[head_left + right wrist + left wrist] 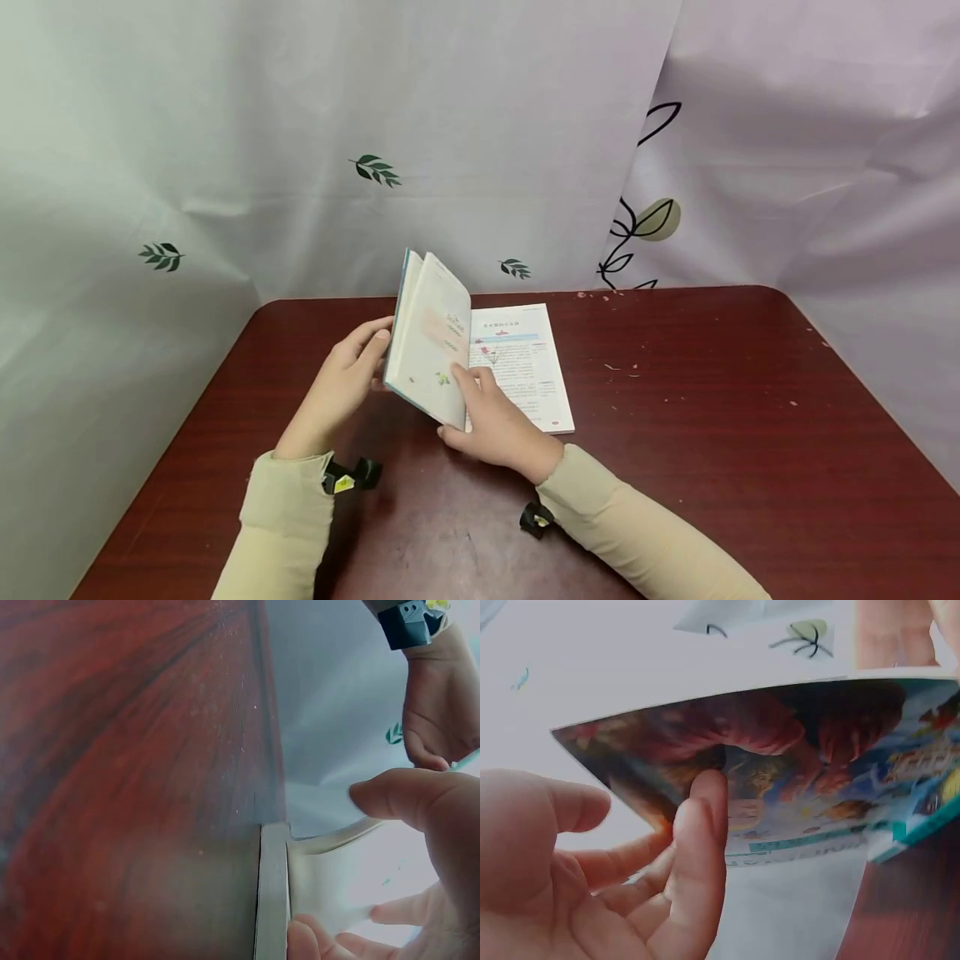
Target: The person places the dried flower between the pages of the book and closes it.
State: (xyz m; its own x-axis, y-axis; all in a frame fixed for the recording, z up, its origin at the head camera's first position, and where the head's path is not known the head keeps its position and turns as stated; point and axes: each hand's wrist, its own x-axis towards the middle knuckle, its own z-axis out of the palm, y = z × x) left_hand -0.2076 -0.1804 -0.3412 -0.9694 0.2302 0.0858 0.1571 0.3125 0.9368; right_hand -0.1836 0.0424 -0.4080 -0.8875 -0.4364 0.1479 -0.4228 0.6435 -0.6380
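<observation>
A paperback book [517, 367] lies open on the table, its right half flat with printed text and small pink drawings. The left half [431, 333] is raised steeply, with a gap at the top between the leaves and the teal-edged cover. My left hand [348, 375] holds that raised half at its outer edge, thumb on the near side. In the left wrist view the fingers [705, 806] press on the colourful picture cover. With my right hand [498, 421] I hold the lower part of the raised pages near the spine, fingers on the page.
The dark red wooden table [712, 433] has rounded far corners and a few pale specks. Behind it hangs a whitish curtain [300, 125] with leaf prints. Both sleeves are cream, with a black camera mount [536, 518] below the right wrist.
</observation>
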